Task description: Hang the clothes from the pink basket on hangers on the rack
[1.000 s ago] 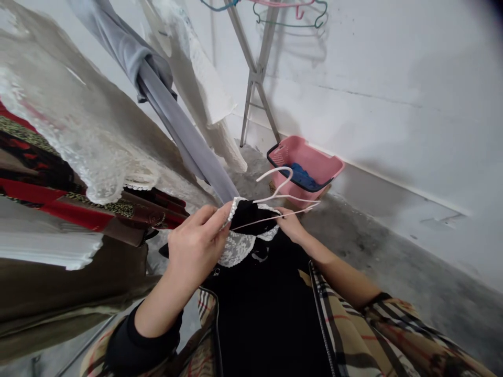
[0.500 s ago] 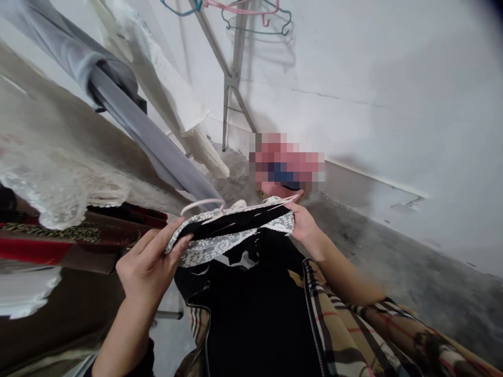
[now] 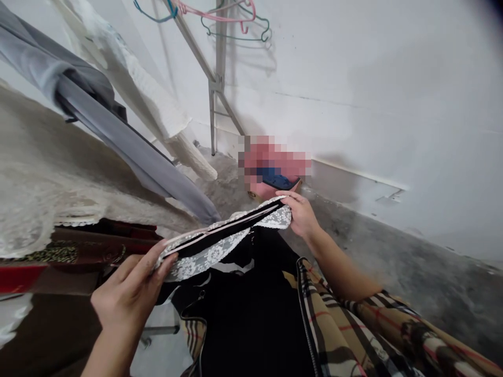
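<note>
I stretch a black garment with white lace trim (image 3: 218, 255) between both hands in front of my body. A pale pink hanger (image 3: 223, 222) lies along its upper edge, its bar running from one hand to the other. My left hand (image 3: 128, 290) is closed, pinching the left end of the lace edge and hanger between thumb and fingers. At the other end, my right hand (image 3: 302, 213) grips the lace edge, fingers bent over it. The lower black cloth merges with my dark top, so its outline is hidden.
Left of me hang a grey garment (image 3: 129, 133), cream lace cloth (image 3: 74, 173) and a white garment (image 3: 157, 107). Pink hangers (image 3: 220, 17) and a green hanger (image 3: 236, 36) hang on a metal stand (image 3: 215, 84). A partly blurred pink box (image 3: 267, 188) holding something blue rests on the concrete floor (image 3: 353, 230).
My left hand has moved left and down, and the garment is drawn straighter between my hands. The pink hanger loop that stood above the lace no longer shows. The view has shifted slightly.
</note>
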{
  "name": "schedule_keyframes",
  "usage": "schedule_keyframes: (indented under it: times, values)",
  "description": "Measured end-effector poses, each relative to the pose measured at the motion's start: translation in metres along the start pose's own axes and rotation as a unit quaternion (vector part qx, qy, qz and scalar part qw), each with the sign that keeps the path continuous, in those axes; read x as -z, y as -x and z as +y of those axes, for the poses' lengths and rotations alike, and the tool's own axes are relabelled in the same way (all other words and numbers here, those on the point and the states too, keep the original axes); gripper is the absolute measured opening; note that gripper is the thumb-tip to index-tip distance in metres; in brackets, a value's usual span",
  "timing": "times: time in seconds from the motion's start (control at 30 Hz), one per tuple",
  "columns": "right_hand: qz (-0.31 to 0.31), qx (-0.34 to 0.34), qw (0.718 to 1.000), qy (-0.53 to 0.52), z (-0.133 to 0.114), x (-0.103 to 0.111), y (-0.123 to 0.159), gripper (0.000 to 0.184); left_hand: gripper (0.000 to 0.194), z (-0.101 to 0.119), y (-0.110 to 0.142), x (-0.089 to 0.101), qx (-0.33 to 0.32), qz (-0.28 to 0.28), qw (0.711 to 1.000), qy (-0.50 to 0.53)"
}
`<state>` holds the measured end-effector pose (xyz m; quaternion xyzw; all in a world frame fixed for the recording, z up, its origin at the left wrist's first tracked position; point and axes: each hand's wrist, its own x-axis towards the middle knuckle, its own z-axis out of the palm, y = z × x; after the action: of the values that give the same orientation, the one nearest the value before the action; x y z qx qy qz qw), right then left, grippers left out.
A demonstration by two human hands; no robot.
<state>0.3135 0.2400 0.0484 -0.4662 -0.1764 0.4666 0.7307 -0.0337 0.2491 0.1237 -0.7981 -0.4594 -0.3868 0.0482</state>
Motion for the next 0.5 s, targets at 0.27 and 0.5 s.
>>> schedule_keyframes:
  times: [0.27,0.5]
  values:
    - [-0.393,0.188,0.82,0.372,-0.049,0.016,0.025,0.023,0.029,-0.009,0.001,-0.018,0.029,0.027,0.992,-0.118]
    - [-0.251,0.442,0.713,0.482,-0.085,0.007,0.016,0.052,0.021,0.0,-0.01,-0.008,0.071,0.035,0.992,0.095]
